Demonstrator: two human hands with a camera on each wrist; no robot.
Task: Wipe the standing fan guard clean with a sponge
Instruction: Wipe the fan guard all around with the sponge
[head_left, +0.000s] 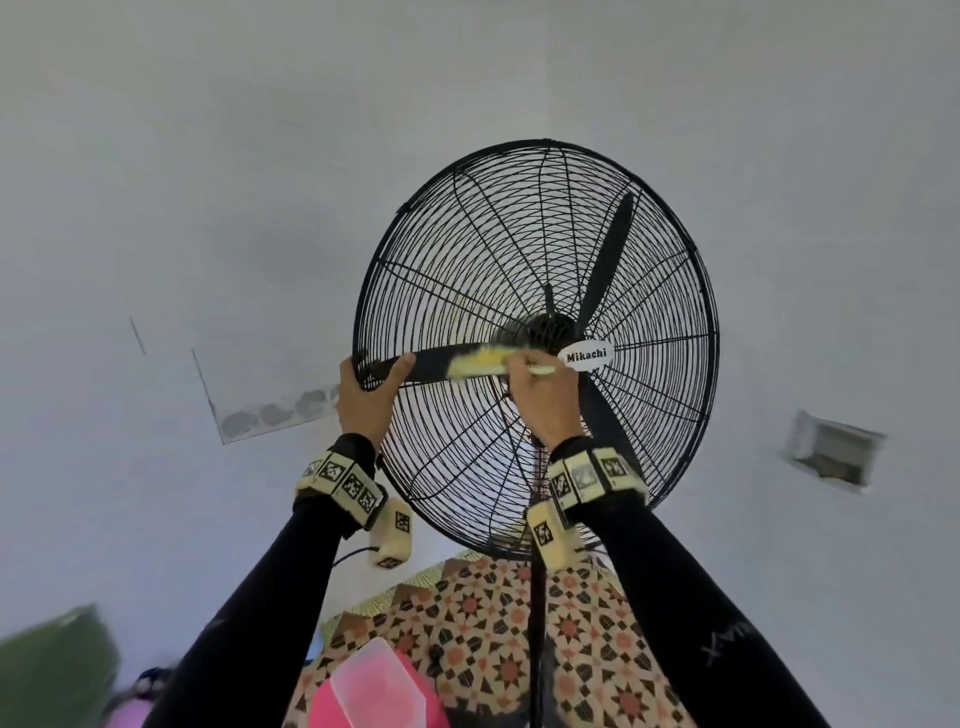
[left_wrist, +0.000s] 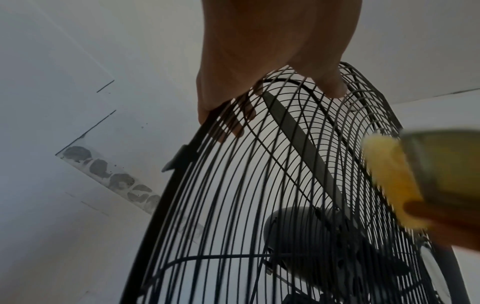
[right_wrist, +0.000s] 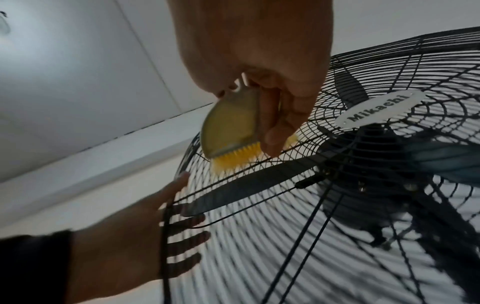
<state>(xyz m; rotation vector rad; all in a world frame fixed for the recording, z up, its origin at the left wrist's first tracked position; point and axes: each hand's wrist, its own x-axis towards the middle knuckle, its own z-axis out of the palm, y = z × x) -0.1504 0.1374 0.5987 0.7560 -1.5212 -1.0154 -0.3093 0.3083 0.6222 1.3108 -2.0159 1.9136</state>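
A black wire fan guard (head_left: 519, 234) fills the middle of the head view, with black blades (head_left: 605, 265) behind it and a white "Mikachi" plate (head_left: 586, 356) at its hub. My left hand (head_left: 376, 371) grips the guard's left rim, thumb in front and fingers behind the wires (right_wrist: 187, 226). My right hand (head_left: 519, 364) holds a yellow scrubber (head_left: 480, 362) with short yellow bristles and a translucent back (right_wrist: 231, 127). Its bristles press on the guard wires (right_wrist: 259, 185) just left of the hub. In the left wrist view the scrubber (left_wrist: 389, 176) is blurred at the right, beside the guard (left_wrist: 233, 205).
The fan's pole (head_left: 537, 623) runs down in front of a patterned cloth (head_left: 493, 623). A pink container with a clear lid (head_left: 374, 686) sits below. A white wall stands behind, with a grey-marked patch (head_left: 275, 413) to the left and a box fitting (head_left: 831, 449) to the right.
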